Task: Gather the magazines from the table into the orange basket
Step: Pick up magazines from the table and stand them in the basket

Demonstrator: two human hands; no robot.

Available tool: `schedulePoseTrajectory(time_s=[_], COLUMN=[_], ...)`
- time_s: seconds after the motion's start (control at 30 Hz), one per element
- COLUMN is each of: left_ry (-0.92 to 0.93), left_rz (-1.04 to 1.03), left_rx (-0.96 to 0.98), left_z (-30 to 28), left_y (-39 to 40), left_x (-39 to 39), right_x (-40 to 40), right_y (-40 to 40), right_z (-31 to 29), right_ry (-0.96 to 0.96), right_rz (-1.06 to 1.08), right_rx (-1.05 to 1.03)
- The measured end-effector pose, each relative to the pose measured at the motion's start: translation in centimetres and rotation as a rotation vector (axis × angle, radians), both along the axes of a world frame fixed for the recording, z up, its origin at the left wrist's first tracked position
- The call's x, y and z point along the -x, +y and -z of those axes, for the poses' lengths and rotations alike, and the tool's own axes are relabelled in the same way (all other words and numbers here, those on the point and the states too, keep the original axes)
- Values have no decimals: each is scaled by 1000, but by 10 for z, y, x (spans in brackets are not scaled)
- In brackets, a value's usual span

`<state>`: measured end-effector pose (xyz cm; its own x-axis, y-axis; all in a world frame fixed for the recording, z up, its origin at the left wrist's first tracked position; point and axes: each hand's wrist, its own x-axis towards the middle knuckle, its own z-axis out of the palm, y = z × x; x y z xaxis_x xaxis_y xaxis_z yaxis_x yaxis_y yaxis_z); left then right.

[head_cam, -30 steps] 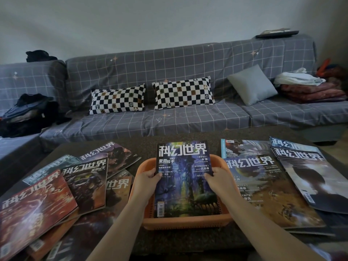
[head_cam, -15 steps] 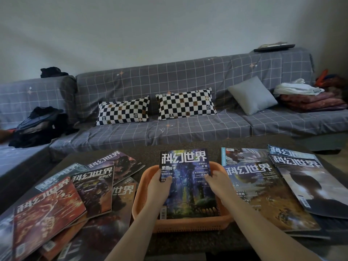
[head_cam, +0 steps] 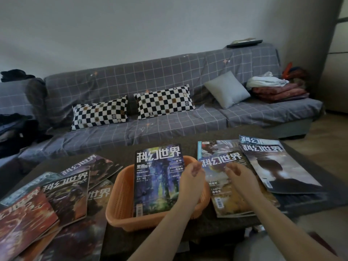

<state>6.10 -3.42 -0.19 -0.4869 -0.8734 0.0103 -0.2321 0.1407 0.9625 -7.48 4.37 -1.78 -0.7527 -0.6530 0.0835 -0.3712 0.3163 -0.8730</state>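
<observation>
1. The orange basket (head_cam: pixel 150 221) sits at lower centre of the frame on the dark desk (head_cam: pixel 124 157), between the two spreads of magazines, so either side is within easy reach of it.
2. One blue-covered magazine (head_cam: pixel 156 181) lies in the basket. It is longer than the basket, so its top edge sticks out over the far rim and it rests tilted rather than flat.
3. The left hand (head_cam: pixel 192 176) hovers above the right edge of that magazine, its fingers (head_cam: pixel 195 167) loosely curled and holding nothing. It appears to touch nothing.
4. The right hand (head_cam: pixel 243 176) is just right of the basket, over the nearest magazine of the right pile (head_cam: pixel 226 185). Its fingers (head_cam: pixel 232 169) are relaxed and slightly bent, gripping nothing; I judge it is placed to take that magazine next.
5. The right pile overlaps like shingles, with a pale dark-figured magazine (head_cam: pixel 276 166) lying partly on top of its neighbour at right of centre, so the lower one may drag the others when lifted.
6. The left spread (head_cam: pixel 56 194) fans across the lower left of the frame, several covers overlapping, a red one (head_cam: pixel 22 219) nearest the edge.
7. Most of the task remains: only one magazine is in the basket.
</observation>
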Motion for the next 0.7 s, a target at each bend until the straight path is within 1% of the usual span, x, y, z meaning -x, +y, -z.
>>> schedulePoseTrajectory(time_s=[0.13, 0.27, 0.37, 0.5, 0.63, 0.7], left_ry=[-7, -53, -127, -189, -237, -258], left_rz=[81, 74, 34, 42, 49, 41], left_rx=[-80, -122, -86, -135, -110, -122], left_z=[12, 31, 48, 59, 67, 71], left_y=[22, 38, 42, 41, 40, 40], left_x=[38, 62, 67, 68, 70, 68], right_x=[36, 59, 68, 71, 71, 74], right_y=[30, 56, 71, 81, 81, 81], right_z=[15, 36, 50, 63, 65, 64], right_ry=[-23, -25, -9, 23, -42, -70], right_rz=[58, 124, 160, 195, 229, 219], right_rx=[-50, -126, -159, -177, -212, -270])
